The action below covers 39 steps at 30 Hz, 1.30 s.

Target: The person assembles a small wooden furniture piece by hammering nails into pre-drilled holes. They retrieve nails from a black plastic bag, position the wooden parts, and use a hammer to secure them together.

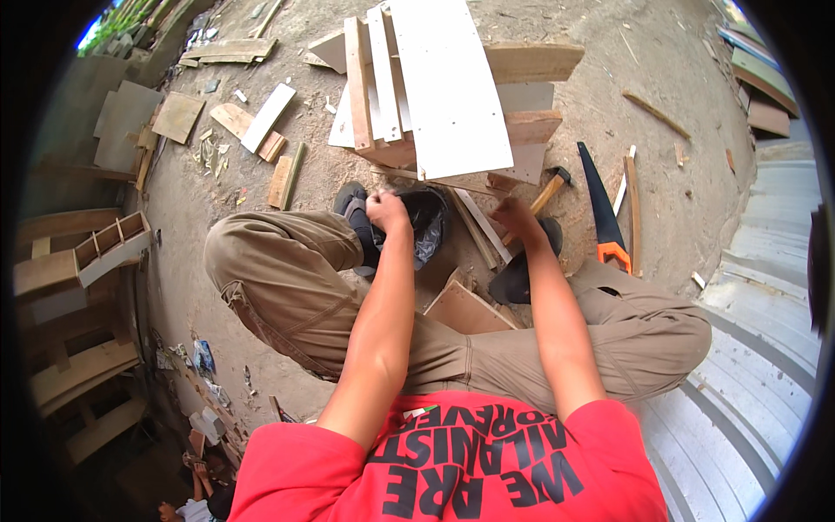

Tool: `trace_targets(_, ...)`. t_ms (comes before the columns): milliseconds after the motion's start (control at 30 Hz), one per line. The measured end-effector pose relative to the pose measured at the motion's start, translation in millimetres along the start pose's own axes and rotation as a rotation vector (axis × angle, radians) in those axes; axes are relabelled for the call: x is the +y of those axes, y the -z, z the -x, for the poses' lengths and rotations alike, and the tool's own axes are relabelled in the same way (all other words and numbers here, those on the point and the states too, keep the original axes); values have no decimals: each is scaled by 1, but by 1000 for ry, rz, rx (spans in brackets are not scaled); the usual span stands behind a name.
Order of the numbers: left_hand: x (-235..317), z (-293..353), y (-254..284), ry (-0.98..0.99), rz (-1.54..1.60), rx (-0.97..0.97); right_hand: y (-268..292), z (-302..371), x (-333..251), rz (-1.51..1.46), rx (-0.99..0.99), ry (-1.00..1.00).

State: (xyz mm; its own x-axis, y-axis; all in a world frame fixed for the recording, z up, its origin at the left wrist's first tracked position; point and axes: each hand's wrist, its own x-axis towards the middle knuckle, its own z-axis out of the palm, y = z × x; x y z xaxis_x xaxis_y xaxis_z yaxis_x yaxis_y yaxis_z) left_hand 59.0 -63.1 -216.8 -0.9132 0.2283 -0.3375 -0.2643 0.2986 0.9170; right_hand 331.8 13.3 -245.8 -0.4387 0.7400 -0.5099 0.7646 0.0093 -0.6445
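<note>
Near two grips (387,211) (517,217): one bag (428,223), one hammer (548,193)

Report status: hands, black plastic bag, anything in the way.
Left hand curled at black plastic bag, hold unclear. Right hand beside hammer, grip unclear. Bag sits between the hands. White-topped wooden structure close ahead.

A dirt floor (687,209) strewn with wood and tools, all around your fingers.
Beyond your left fingers (374,209) and right fingers (503,211) you have a white-topped wooden frame (452,96); between them sit a black-lined container (428,224) and pale wood strips (484,226). Right of your right fingers lie a hammer (547,194), then a handsaw (600,196). Well left of your left fingers lie a white board (268,117) and a square panel (178,117).
</note>
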Motion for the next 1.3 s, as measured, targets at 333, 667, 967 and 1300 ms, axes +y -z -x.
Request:
trace_targets(333,219,-18,-14,-22,305,-507,211,44,-5,-473,947,-241)
trace_targets(667,245,2,-58,22,266,-729,188,16,-233,34,659,-64)
trace_targets(967,241,19,-42,-155,427,-699,159,45,-225,-20,795,117)
trace_targets(1300,289,8,-45,-518,737,-853,168,31,-230,-447,900,628)
